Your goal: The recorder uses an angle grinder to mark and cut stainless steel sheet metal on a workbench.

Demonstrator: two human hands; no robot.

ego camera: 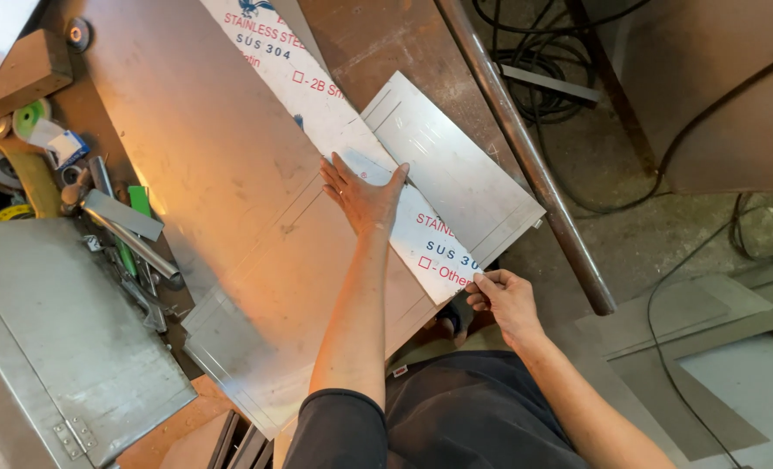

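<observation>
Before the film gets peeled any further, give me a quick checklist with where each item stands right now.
1. Left hand flat on the film strip, pressing it down: ok.
2. Right hand pinching the strip's near corner: ok.
3. Small sheet fully on the bench: not ok, its corner overhangs the edge.
4. Large sheet lying flat: ok.
5. Loose tools away from the hands: ok, they lie at the bench's left.
6. How far the film has come free: cannot tell.

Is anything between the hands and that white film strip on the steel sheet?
Nothing visible. The left hand lies flat on the white film strip, and the right hand pinches its near corner at the table edge.
</observation>
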